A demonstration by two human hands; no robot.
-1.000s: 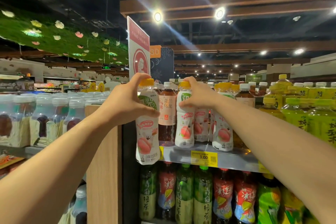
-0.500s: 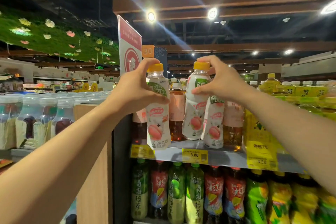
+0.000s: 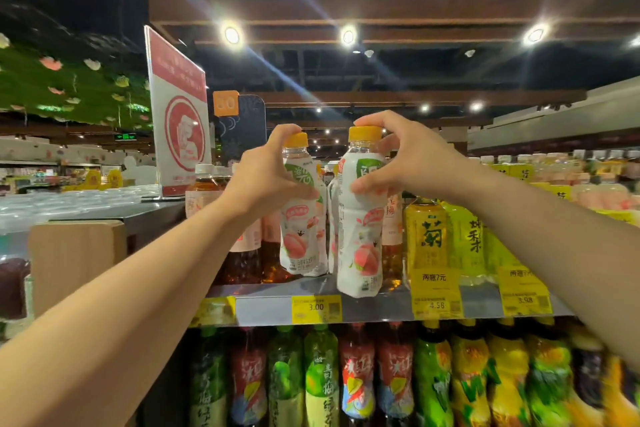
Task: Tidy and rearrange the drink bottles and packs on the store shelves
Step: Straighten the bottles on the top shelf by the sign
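Both arms reach fwd and up toward the top shelf [image 3: 374,308], forearms bare, wrists roughly level w/ each other.

L hand [image 3: 266,177]: fingers curled round the upper part of the left peach bottle [image 3: 299,218]. Thumb lies across the green part of the label, index arches up to the orange cap. Firm wrap grip, holding the bottle by neck and shoulder. Bottle upright; its base looks at or just above the shelf surface, cannot tell which.

R hand [image 3: 412,158]: holds the right peach bottle [image 3: 362,229], index hooked over the orange cap, thumb pressed on the label below, other fingers behind. Bottle upright, nearer the camera than the L one; its base overlaps the shelf's front edge in view, contact not clear.

The two bottles are side by side, near but apart. Another white peach bottle [image 3: 331,218] shows in the gap between them, further back.

Around: amber tea bottles [image 3: 242,253] behind and left of the L hand. Yellow bottles [image 3: 429,239] right of the R bottle. Yellow price tags [image 3: 317,308] on the shelf edge, one reads 3.00. Lower shelf: row of green, red and yellow bottles [image 3: 322,381]. Red-and-white sign [image 3: 180,121] stands far left on top of the unit.
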